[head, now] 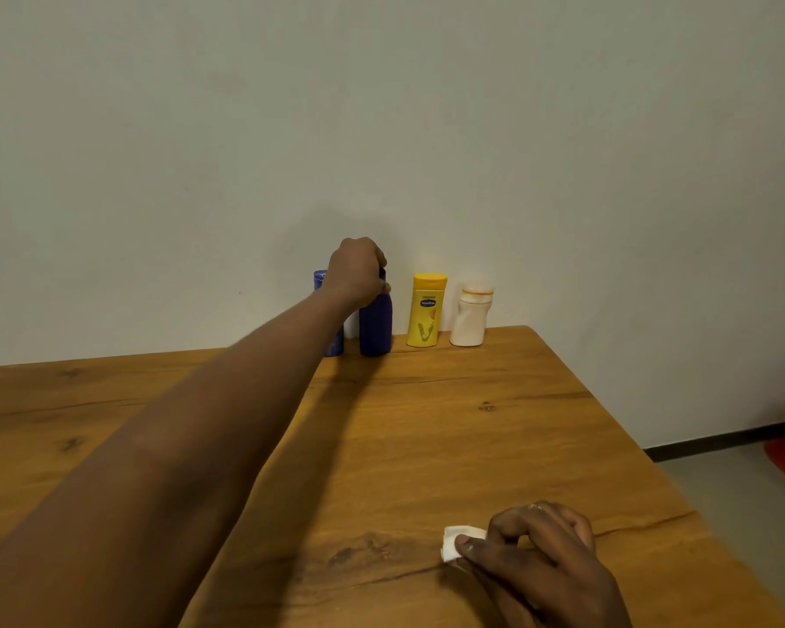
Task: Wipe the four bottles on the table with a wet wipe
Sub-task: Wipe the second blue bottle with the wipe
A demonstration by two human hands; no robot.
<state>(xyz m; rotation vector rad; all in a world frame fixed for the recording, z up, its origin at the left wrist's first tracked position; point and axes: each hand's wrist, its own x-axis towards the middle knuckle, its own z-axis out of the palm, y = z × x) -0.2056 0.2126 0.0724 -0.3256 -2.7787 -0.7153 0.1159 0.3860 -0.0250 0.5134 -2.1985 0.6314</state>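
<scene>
Wooden table (427, 437) set against a plain pale wall (381, 106), w/ four bottles lined up along the far edge. A dark blue bottle (376, 326) is gripped round its top by the left hand (356, 271), fingers curled over the cap, arm stretched fwd; the bottle looks upright and on the table. Just to its left a second blue bottle (320, 278) is partly hidden behind the wrist. To the right, slightly apart, a yellow bottle (427, 310) and then a white bottle (471, 317) are stood, untouched. Near the front edge, a folded wet wipe (456, 539) is pinched by the right hand (535, 555), resting on the tabletop, well apart from the bottles. No bottle is in contact w/ the wipe. Whether any has been wiped can't be told from their surfaces; by judgement the task is at an early stage, approx. one bottle being fetched, w/ wiping of it and prob. the others left.
</scene>
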